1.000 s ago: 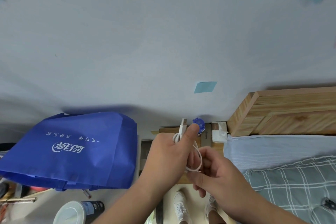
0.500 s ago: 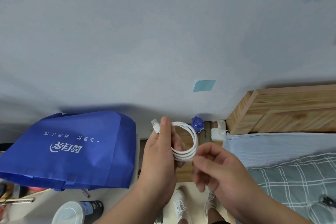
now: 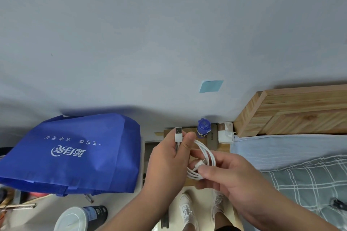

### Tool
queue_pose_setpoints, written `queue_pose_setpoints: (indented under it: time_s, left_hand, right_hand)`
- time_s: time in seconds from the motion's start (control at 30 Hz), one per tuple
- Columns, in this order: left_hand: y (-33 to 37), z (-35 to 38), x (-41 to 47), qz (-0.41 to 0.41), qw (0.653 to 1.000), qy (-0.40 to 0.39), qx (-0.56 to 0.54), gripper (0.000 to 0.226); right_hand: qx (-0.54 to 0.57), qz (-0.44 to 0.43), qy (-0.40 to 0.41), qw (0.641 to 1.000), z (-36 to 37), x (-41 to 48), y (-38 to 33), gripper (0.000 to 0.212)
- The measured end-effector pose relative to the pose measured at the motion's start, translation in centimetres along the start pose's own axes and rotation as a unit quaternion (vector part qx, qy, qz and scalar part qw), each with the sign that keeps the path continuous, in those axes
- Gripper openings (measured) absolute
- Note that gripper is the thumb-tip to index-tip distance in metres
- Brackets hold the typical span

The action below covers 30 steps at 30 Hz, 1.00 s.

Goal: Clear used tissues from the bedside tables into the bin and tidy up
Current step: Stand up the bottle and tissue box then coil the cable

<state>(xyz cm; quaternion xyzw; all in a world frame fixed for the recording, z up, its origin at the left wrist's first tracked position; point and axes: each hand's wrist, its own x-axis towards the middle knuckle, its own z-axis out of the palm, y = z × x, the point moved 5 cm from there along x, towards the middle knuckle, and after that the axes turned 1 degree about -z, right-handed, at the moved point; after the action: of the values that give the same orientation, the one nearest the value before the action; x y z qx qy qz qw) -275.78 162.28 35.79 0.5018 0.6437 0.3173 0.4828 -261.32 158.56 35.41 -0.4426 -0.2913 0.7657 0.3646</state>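
- Both hands grip one white cable [image 3: 203, 157] above the bench [image 3: 223, 147]: left hand [image 3: 169, 163] pinches its USB plug, right hand [image 3: 234, 176] pinches the coiled loops.
- Tissue pack [image 3: 225, 133] sits at the bench's far corner, beyond the hands.

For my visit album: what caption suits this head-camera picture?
Both hands coil a white USB cable above a wooden bedside table: left hand pinches the plug, right hand holds the loops.

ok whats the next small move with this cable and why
Probably tuck the loose end around the coil, then set it down. The left hand pinches the USB plug, the right hand holds the small connector, and the white cable is looped above the bedside table.
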Motion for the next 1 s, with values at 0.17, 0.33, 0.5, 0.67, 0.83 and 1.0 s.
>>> queue_pose_setpoints:
  time_s: [0.17, 0.33, 0.5, 0.67, 0.83, 1.0]
  left_hand:
    - [-0.5, 0.2, 0.0, -0.050, 0.997, -0.056, -0.030, 0.041]
    - [-1.0, 0.8, -0.3, -0.110, 0.982, -0.091, -0.122, 0.034]
    - [-1.2, 0.0, 0.1, -0.037, 0.998, -0.042, -0.035, 0.023]
    - [-1.4, 0.6, -0.3, -0.069, 0.987, -0.075, -0.124, 0.021]
    - [-2.4, 1.5, -1.2, -0.170, 0.934, -0.140, -0.282, 0.022]
    - [-2.8, 2.4, -2.0, -0.164, 0.906, -0.130, -0.367, 0.032]
  right_hand:
    - [0.040, -0.022, 0.047, 0.998, -1.0, 0.0, -0.4, 0.065]
    - [0.219, -0.064, 0.079, 0.970, -1.2, 0.2, -0.4, 0.060]
    - [-0.004, -0.108, 0.123, 0.986, -1.2, -0.4, -0.2, 0.059]
    - [-0.166, -0.173, 0.186, 0.953, -1.9, -0.9, -0.7, 0.041]
    - [-0.115, -0.145, 0.159, 0.970, -3.0, -0.4, -1.3, 0.042]
    - [0.015, -0.119, 0.125, 0.985, -2.7, 0.2, -0.1, 0.049]
